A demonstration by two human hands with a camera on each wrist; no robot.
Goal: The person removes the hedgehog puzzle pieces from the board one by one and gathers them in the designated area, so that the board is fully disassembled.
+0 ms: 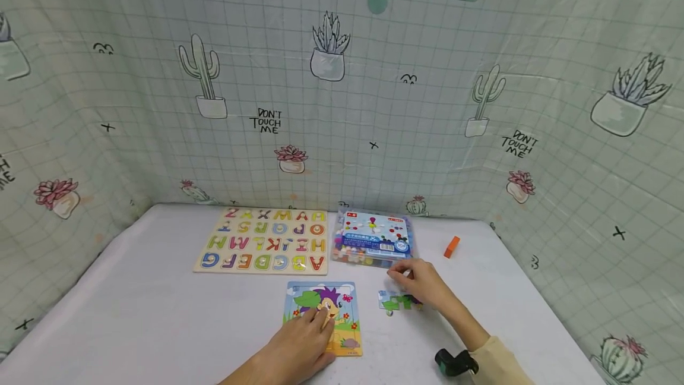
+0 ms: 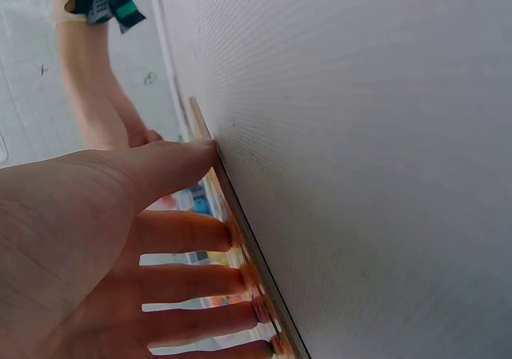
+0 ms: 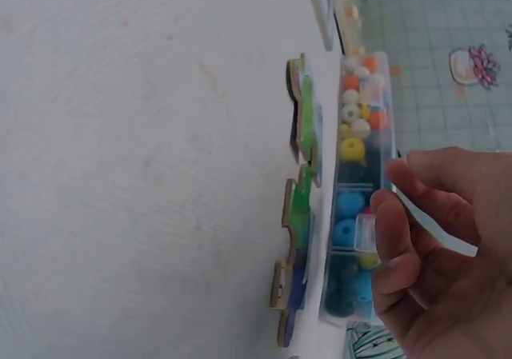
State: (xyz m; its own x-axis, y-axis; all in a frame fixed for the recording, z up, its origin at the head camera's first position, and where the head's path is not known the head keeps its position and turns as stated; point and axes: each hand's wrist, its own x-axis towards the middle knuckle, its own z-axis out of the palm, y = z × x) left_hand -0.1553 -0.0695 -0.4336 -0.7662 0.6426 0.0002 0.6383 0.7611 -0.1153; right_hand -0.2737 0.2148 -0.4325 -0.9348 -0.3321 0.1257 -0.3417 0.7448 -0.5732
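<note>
In the head view my left hand (image 1: pixel 303 337) rests on the lower left of a jigsaw board (image 1: pixel 347 314) with a purple-haired cartoon character, hiding part of the picture. The left wrist view shows its thumb at the board's edge and the other fingers straight and spread over it. To the right, my right hand (image 1: pixel 419 281) is raised above several loose green and blue jigsaw pieces (image 1: pixel 398 302). Its curled fingers and thumb pinch a thin, pale flat piece (image 3: pixel 444 235), seen nearly edge-on in the right wrist view; its printed face is hidden.
A wooden alphabet board (image 1: pixel 262 242) lies at the back left. Next to it stands a clear plastic box of coloured beads (image 1: pixel 374 239), just beyond my right hand. An orange block (image 1: pixel 452 247) lies at the back right. A patterned curtain (image 1: pixel 342 106) surrounds the white table (image 1: pixel 214 314).
</note>
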